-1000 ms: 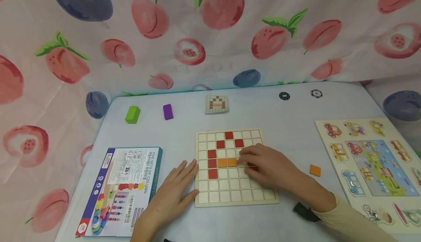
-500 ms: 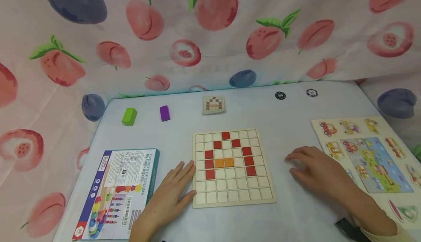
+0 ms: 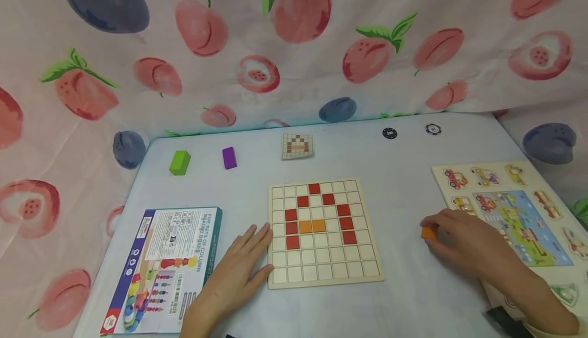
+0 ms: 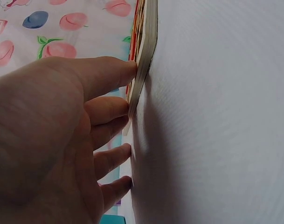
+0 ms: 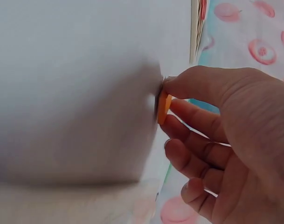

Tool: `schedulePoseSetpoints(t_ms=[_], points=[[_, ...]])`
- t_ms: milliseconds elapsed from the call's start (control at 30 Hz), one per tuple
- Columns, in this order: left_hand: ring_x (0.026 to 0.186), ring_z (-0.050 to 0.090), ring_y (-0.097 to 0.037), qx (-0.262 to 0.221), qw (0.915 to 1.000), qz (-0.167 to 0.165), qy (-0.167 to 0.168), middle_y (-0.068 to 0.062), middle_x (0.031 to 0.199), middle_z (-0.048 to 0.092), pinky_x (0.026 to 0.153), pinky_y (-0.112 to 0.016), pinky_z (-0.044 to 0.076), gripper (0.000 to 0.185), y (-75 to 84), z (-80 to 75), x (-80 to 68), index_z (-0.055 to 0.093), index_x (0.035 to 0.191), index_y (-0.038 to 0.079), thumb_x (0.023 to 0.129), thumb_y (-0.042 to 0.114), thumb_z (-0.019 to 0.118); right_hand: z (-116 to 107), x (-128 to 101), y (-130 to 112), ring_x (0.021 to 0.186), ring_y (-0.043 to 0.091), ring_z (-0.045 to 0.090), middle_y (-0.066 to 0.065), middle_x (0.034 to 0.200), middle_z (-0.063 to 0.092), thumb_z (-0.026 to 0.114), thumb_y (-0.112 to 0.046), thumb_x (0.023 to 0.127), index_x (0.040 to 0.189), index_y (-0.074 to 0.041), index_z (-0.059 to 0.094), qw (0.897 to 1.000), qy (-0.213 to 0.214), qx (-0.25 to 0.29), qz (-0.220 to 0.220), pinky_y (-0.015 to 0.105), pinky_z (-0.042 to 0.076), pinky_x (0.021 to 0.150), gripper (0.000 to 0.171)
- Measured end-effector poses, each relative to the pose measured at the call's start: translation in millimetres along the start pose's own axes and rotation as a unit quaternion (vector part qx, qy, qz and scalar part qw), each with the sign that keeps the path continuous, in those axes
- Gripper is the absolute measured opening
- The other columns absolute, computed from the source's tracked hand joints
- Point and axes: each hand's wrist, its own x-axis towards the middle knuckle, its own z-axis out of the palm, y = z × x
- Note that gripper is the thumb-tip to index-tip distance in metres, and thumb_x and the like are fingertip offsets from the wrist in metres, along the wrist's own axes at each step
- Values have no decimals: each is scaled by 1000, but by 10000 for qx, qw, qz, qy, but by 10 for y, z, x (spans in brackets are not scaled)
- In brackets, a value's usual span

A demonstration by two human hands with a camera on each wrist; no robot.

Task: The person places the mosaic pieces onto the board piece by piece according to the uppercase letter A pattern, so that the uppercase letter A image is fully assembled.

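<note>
A green block point(image 3: 179, 162), purple block point(image 3: 229, 158), two poker chips point(image 3: 389, 133) and a vehicle puzzle point(image 3: 514, 215) lie around

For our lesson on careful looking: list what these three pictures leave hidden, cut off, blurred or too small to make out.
- Head view: the right hand covers most of the small orange square tile.
- Head view: the two dark round chips are too small to read.
- Head view: the picture's right edge cuts off the vehicle picture puzzle board.
- Left wrist view: the left hand hides most of the wooden grid board, seen edge-on.
</note>
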Motion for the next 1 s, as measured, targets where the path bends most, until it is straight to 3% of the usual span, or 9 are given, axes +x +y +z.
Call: schedulePoseSetpoints(t_ms=[333,567,733,1000], points=[[167,25,-28,35,10000,55,15,6,176,34,136,-55,26,69,8,3,-3,43,164,17,103,31,71,3,241,-524,100,19,72,-4,106,77,89,-26,86,109,-21,79,9918,658,268,-1067,47,64,88,26],[167,25,-28,-27,10000,19,52,7,176,34,136,-55,26,70,16,15,-13,43,164,18,102,31,71,116,468,-969,98,13,68,-6,105,76,88,-26,86,112,-19,81,9814,649,449,-1752,37,64,86,28],[167,26,-28,-11,10000,5,59,7,175,35,136,-56,27,70,36,34,-14,44,164,18,102,31,72,176,587,-1203,99,14,67,-5,107,75,86,-28,88,113,-18,80,9733,518,513,-2178,37,63,90,27],[166,27,-29,69,9998,142,74,4,175,36,136,-56,27,69,56,38,-4,44,164,16,102,31,71,227,656,-1317,95,11,65,-9,103,75,88,-27,88,102,-22,80,9748,721,552,-2038,35,60,88,17]])
